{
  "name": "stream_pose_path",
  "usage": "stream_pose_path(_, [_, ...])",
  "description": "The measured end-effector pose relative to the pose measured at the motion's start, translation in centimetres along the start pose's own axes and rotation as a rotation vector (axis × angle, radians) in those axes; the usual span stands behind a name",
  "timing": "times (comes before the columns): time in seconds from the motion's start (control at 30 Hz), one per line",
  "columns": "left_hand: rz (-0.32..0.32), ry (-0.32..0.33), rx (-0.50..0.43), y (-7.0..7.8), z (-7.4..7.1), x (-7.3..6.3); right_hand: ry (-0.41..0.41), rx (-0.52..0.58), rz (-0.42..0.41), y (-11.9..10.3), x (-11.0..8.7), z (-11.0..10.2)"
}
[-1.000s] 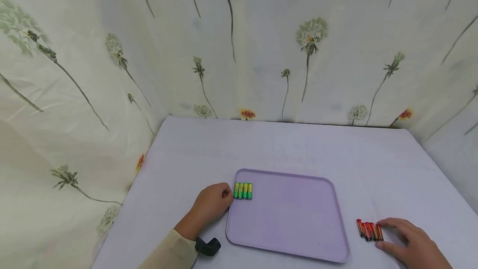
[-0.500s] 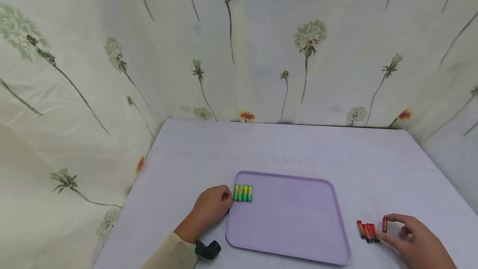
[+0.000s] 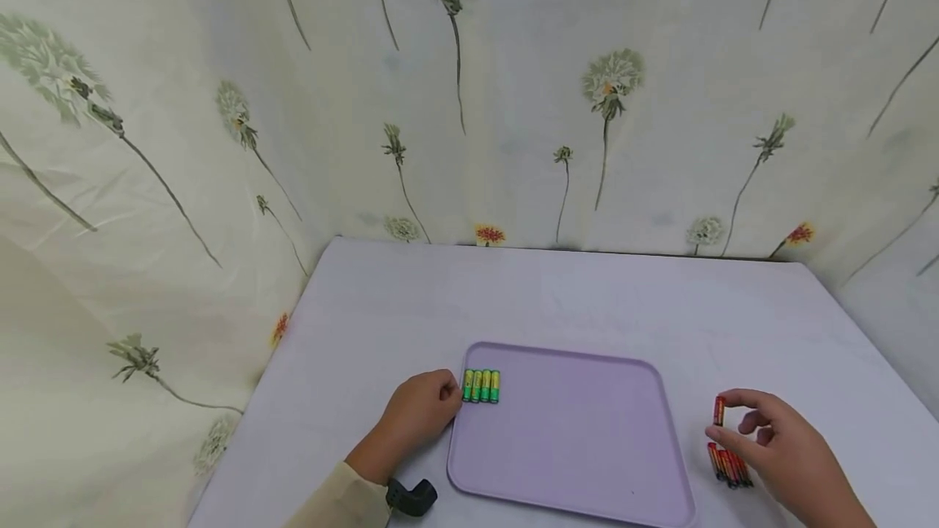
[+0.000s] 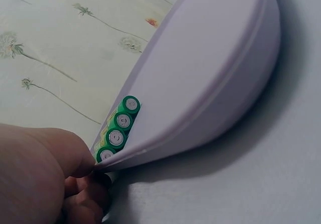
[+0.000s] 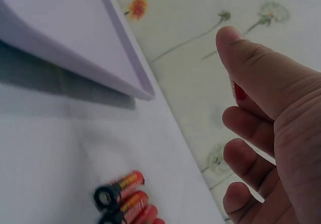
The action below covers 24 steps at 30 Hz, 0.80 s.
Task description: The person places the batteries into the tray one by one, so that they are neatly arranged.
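My right hand [image 3: 781, 438] pinches one red battery [image 3: 719, 411] between thumb and fingertips, raised above the table right of the tray. In the right wrist view the thumb hides most of it, leaving a bit of red. Below that hand lies a small group of red and black batteries [image 3: 729, 465], side by side on the table. My left hand [image 3: 420, 406] grips the left rim of the lilac tray [image 3: 572, 438], thumb above and fingers curled under. Just inside that rim, several green and yellow batteries [image 3: 481, 386] lie in a neat row; their flat ends [image 4: 123, 120] face the left wrist camera.
A white-covered table [image 3: 587, 292] carries everything. Behind and at the sides hangs a pale curtain [image 3: 513, 88] printed with dandelions. A black band [image 3: 412, 498] sits on my left wrist.
My right hand has picked one red battery off the right end of the group, lifted it and carried it left and away from me. The left hand stays at the tray rim.
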State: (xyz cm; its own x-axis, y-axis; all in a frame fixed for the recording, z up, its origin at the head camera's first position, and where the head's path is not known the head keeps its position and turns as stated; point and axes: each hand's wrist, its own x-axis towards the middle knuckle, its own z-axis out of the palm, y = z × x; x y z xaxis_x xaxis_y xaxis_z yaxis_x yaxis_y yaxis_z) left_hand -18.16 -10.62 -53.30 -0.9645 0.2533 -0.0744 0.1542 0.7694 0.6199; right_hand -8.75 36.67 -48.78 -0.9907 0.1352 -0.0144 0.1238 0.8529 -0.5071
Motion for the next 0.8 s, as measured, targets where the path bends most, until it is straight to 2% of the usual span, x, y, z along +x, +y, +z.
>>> stream_pose_path(0.2, [-0.006, 0.002, -0.004, 0.0, 0.0, -0.1, 0.058, 0.052, -0.079, -2.8, 0.3, 1.5])
stream_pose_path(0.5, [-0.006, -0.004, -0.003, 0.0, -0.1, -0.1, 0.086, 0.096, -0.175, -5.5, 0.9, 2.9])
stream_pose_path(0.8, [-0.005, 0.003, 0.008, -0.1, 0.0, 0.1, 0.041, 0.104, -0.206, -7.2, 1.3, 4.1])
